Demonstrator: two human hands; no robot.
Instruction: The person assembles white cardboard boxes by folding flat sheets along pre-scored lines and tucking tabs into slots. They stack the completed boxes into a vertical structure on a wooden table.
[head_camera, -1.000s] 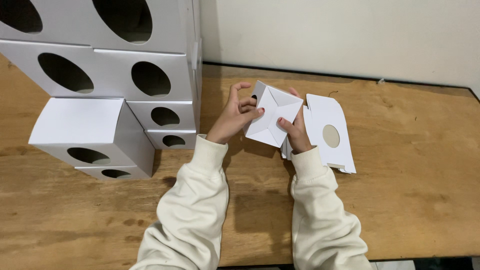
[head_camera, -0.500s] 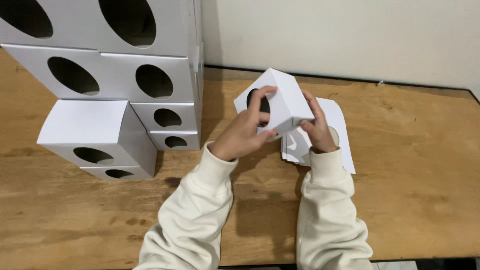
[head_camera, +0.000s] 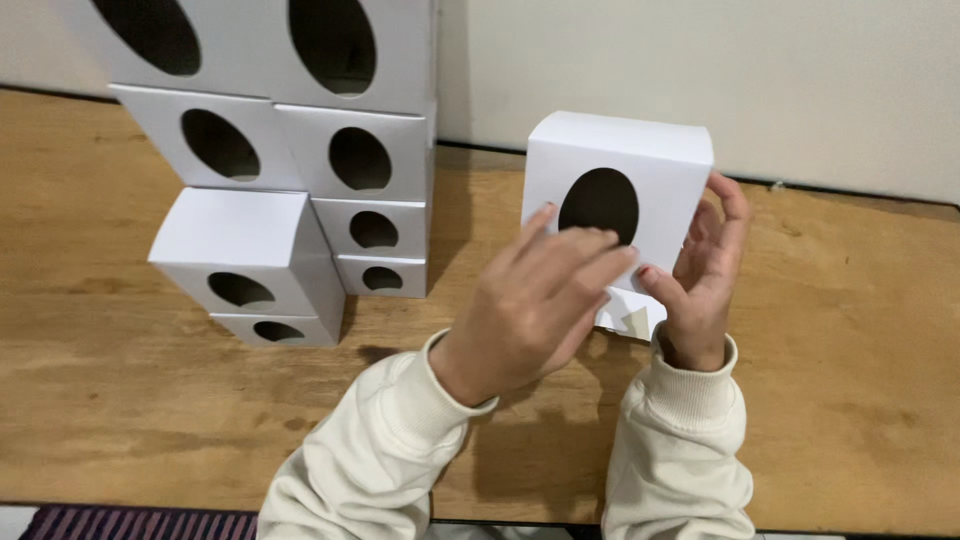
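A white cardboard box (head_camera: 650, 165) with an oval hole in its front face is held up above the wooden table (head_camera: 860, 340). My right hand (head_camera: 700, 275) grips its right side and lower edge, thumb under the bottom. My left hand (head_camera: 535, 305) covers the lower left of the front, fingers spread flat against it just under the hole. Flat white card pieces (head_camera: 625, 320) peek out on the table beneath the box, mostly hidden by my hands.
A stack of several white boxes with oval holes (head_camera: 300, 150) stands at the left against the pale wall (head_camera: 700, 70). One separate box (head_camera: 245, 250) sits on a lower one in front of the stack. A striped rug (head_camera: 130, 522) shows below the table's front edge.
The flat card has been folded into a full box and lifted higher, its holed face now turned toward me. My left hand slid from the box's left side onto its front.
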